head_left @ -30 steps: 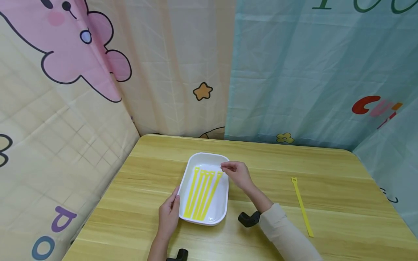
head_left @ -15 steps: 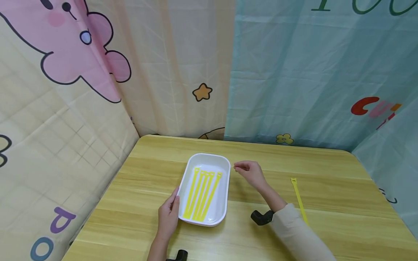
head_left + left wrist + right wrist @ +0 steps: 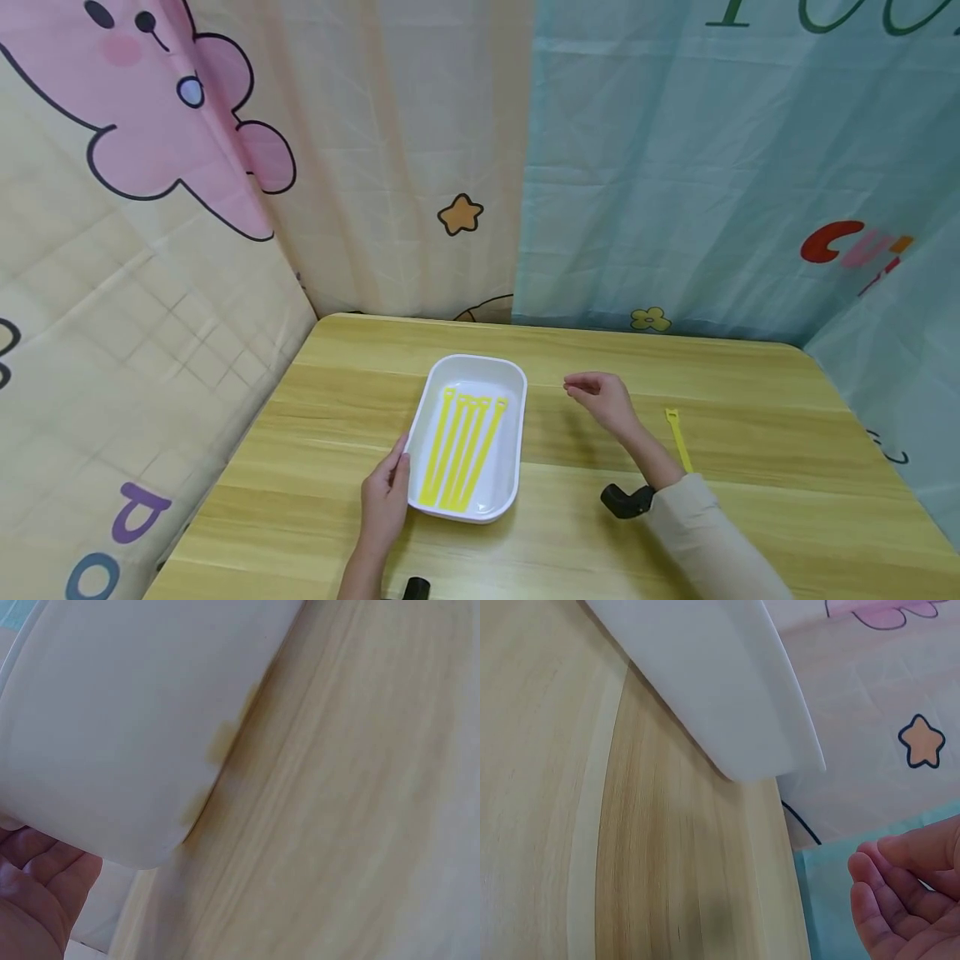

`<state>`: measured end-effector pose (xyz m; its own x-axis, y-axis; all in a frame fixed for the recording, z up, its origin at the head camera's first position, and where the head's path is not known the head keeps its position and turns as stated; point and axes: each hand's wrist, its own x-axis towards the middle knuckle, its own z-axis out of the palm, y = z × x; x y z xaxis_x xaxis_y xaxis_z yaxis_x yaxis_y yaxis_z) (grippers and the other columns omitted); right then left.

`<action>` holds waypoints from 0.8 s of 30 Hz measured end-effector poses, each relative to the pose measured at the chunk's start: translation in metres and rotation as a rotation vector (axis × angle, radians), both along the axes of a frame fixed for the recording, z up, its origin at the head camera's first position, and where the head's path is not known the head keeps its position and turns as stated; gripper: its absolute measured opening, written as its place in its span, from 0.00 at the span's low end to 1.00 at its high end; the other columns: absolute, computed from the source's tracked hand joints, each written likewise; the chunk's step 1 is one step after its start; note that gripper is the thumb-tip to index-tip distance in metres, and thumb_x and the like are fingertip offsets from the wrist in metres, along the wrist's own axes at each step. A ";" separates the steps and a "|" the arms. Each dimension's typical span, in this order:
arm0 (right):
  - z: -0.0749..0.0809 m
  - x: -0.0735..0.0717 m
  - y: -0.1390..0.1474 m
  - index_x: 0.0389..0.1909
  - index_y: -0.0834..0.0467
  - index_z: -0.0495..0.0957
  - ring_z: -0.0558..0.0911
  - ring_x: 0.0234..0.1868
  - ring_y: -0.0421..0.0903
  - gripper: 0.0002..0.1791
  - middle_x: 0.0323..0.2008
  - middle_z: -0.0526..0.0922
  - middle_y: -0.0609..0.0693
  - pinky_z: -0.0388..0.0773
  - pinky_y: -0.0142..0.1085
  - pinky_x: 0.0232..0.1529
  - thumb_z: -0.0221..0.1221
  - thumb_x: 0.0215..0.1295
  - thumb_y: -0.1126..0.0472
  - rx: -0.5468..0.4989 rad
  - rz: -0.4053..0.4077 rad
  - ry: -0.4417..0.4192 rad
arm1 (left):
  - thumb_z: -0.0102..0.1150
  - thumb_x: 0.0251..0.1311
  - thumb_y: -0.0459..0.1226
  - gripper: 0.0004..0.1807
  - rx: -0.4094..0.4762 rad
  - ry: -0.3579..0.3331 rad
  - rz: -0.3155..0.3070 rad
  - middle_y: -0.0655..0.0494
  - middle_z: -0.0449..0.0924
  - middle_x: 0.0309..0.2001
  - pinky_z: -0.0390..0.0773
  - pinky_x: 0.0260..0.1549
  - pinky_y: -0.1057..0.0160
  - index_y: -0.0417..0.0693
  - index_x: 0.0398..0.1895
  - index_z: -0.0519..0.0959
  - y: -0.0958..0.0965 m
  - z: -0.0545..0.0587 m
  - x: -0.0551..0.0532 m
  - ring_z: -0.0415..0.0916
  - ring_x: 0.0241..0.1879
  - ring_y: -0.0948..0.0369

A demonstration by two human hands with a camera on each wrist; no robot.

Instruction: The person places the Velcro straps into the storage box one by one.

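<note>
My left hand (image 3: 384, 500) grips the left rim of a white plastic tray (image 3: 504, 467), thumb at the wall. In the left wrist view the tray (image 3: 127, 735) fills the upper left, with fingers (image 3: 64, 877) under its edge. Several yellow cable ties (image 3: 482, 454) lie side by side in the tray, slotted heads toward the far end. To the right of the tray, my right hand (image 3: 606, 406) hovers over the table with loosely bent fingers and nothing in them. One more cable tie (image 3: 679, 440) lies beyond it, its lower part hidden behind the forearm.
The wooden table (image 3: 787, 433) ends at printed curtains (image 3: 637, 167) behind and at both sides. A black wrist mount (image 3: 628, 502) sits at the right wrist, and another (image 3: 416, 588) shows at the bottom by the left wrist.
My right hand has moved right, from over the tray's right rim to above the table, and its forearm now covers part of the lone cable tie. The left hand keeps its hold.
</note>
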<state>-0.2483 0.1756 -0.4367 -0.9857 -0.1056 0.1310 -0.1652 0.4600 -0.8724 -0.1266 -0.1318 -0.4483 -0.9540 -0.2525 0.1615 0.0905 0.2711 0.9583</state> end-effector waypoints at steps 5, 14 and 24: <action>-0.001 0.000 0.013 0.44 0.72 0.78 0.80 0.40 0.54 0.12 0.40 0.81 0.62 0.79 0.37 0.39 0.58 0.60 0.70 0.018 -0.012 -0.010 | 0.45 0.66 0.27 0.18 0.011 0.002 -0.008 0.37 0.68 0.57 0.76 0.42 0.57 0.29 0.57 0.68 0.000 0.000 0.000 0.71 0.50 0.47; -0.007 0.001 0.048 0.45 0.73 0.77 0.80 0.41 0.56 0.13 0.40 0.81 0.63 0.79 0.37 0.38 0.58 0.61 0.69 0.099 -0.062 -0.009 | 0.45 0.65 0.26 0.17 0.002 0.018 0.001 0.37 0.69 0.56 0.78 0.38 0.58 0.29 0.56 0.69 -0.001 -0.002 -0.001 0.72 0.46 0.47; -0.003 0.006 0.084 0.46 0.72 0.77 0.79 0.41 0.57 0.14 0.40 0.81 0.64 0.78 0.31 0.35 0.56 0.63 0.67 0.173 -0.150 0.025 | 0.47 0.66 0.31 0.18 0.035 0.044 0.002 0.44 0.70 0.57 0.78 0.33 0.65 0.38 0.58 0.71 -0.010 -0.039 -0.014 0.74 0.43 0.54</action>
